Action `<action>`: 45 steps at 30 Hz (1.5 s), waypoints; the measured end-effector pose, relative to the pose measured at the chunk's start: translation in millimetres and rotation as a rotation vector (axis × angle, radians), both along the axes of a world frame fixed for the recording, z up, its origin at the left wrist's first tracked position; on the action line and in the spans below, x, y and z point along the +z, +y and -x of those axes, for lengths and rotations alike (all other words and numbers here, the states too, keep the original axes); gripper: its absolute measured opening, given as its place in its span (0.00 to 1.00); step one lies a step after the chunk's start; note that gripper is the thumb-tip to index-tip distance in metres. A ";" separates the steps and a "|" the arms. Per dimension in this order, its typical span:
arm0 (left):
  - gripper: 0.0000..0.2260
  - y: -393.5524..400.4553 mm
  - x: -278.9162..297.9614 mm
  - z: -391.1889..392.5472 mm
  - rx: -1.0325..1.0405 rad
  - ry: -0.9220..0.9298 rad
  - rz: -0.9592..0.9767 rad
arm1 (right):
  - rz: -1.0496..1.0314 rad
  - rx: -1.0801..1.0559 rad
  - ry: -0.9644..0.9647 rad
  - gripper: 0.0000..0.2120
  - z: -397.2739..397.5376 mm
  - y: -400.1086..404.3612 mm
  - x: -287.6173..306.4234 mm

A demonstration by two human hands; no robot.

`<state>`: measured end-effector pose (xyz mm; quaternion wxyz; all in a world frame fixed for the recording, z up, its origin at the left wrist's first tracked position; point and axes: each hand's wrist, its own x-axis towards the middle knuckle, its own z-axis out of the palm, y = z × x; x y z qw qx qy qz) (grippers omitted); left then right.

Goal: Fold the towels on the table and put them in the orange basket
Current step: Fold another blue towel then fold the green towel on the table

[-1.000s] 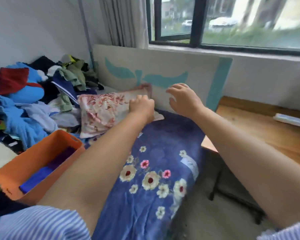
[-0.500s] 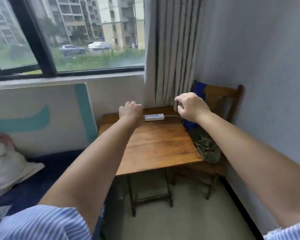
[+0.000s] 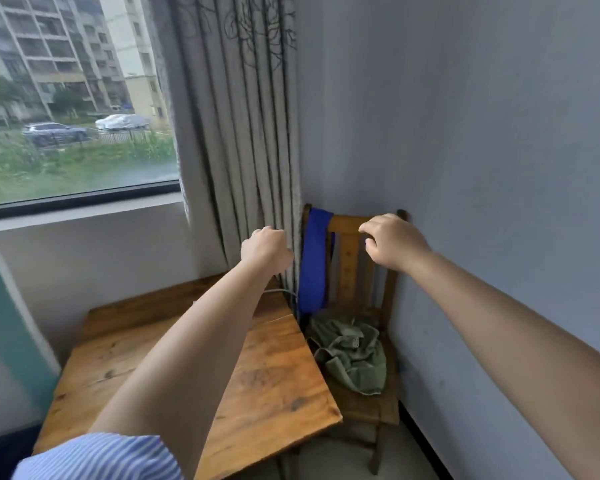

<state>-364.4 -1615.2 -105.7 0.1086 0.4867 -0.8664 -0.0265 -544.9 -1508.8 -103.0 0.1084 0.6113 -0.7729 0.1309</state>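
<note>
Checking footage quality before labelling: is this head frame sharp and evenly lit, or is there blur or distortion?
Head view: soft daylight, no glare; wide-angle stretch bends both forearms; the scene outside the window is smeared; the blue towel and green towel look fairly sharp.

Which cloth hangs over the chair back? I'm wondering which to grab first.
The blue towel hangs draped over the chair back; the green towel lies crumpled on the seat instead.

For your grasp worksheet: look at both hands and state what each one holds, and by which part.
Nothing is held. The left hand is a closed fist in the air; the right hand hangs loosely curled in front of the chair, gripping nothing.
</note>
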 end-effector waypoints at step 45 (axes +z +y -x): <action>0.17 -368.7 -176.5 271.2 0.220 0.540 -0.478 | 0.046 0.229 -0.386 0.09 246.5 -425.2 -181.0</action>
